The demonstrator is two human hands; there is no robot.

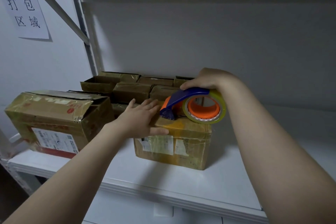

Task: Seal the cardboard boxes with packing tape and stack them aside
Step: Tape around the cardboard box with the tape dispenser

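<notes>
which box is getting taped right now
The small front box: the left hand presses its top and the right hand holds the tape dispenser on it. The bigger box and rear boxes sit untouched.

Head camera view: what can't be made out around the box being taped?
Top seam of the small box: covered by the left hand and the tape dispenser, head view.
Fingers of the right hand: curled out of sight behind the dispenser's handle.
The labels on that box's front: too small and blurred to read.
The rear boxes: partly hidden behind the hands, so sealing unclear.
</notes>
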